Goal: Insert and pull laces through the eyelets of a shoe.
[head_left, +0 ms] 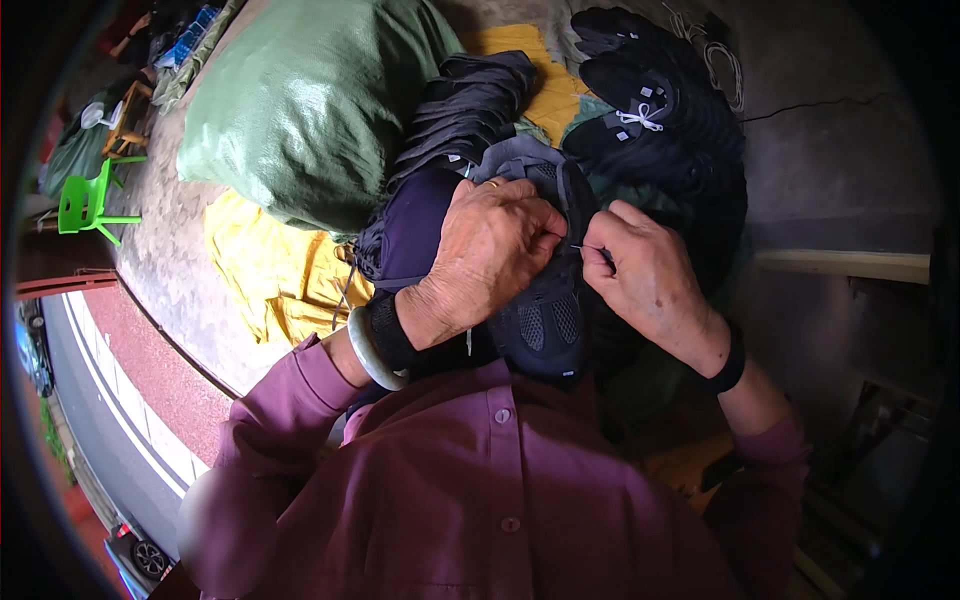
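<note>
My maroon shirt (440,490), with pale buttons (502,416) down its front, fills the nearest part of the scene. A pale bangle (376,352) and a black band circle my left wrist; another black band (732,360) circles my right. Just beyond the shirt, in the middle, lies a dark shoe (540,330) with mesh panels, its toe toward me and its opening on the far side. My left hand (492,245), a ring on one finger, lies across the shoe from the left; its fingers are curled and grasp the upper, the thumb and forefinger meeting near its right edge. My right hand (640,270) is just to the right, its thumb and forefinger pinched on a thin pale piece (577,246), too small to identify; its other fingers are folded inward.

Left of the shoe is a rounded dark purple cloth (412,225), and farther left a crumpled yellow cloth (275,265) spreads over the floor. Beyond these stand a bulging green sack (310,110) and, to its right, a row of dark shoe pieces (470,105). At far right is a heap of dark shoes (665,110), one with a white lace bow (640,118); a pale cord (718,62) lies beyond. At far left stands a bright green chair (88,202).
</note>
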### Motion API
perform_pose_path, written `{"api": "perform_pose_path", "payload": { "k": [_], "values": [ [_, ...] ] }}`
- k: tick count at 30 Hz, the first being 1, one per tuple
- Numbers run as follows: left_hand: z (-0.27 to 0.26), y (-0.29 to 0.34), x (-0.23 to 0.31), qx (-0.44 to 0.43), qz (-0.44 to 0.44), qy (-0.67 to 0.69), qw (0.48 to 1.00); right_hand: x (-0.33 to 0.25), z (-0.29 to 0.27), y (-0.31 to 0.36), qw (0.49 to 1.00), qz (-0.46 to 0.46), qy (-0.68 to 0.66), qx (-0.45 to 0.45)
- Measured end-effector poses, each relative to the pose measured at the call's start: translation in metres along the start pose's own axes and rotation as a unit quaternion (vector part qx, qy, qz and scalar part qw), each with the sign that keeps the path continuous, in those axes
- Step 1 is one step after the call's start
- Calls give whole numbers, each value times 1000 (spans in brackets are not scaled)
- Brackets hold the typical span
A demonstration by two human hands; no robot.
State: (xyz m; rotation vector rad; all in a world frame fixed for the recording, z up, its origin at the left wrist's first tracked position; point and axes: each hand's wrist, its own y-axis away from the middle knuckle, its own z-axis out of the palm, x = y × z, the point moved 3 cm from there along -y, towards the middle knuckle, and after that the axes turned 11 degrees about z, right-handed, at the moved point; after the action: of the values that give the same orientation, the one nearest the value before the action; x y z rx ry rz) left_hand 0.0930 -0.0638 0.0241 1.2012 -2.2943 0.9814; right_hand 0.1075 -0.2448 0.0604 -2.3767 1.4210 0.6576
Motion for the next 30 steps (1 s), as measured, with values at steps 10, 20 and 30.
{"api": "perform_pose_path", "payload": {
  "k": [10, 20, 30],
  "values": [
    [2, 5, 1, 7, 14, -7, 1000, 23, 12, -5, 948, 215, -187, -139],
    [3, 5, 1, 2, 41, -7, 999, 29, 9, -6, 943, 225, -161, -185],
    [5, 5, -1, -17, 36, -33, 999, 42, 25, -9, 929, 157, -239, -236]
  ]
}}
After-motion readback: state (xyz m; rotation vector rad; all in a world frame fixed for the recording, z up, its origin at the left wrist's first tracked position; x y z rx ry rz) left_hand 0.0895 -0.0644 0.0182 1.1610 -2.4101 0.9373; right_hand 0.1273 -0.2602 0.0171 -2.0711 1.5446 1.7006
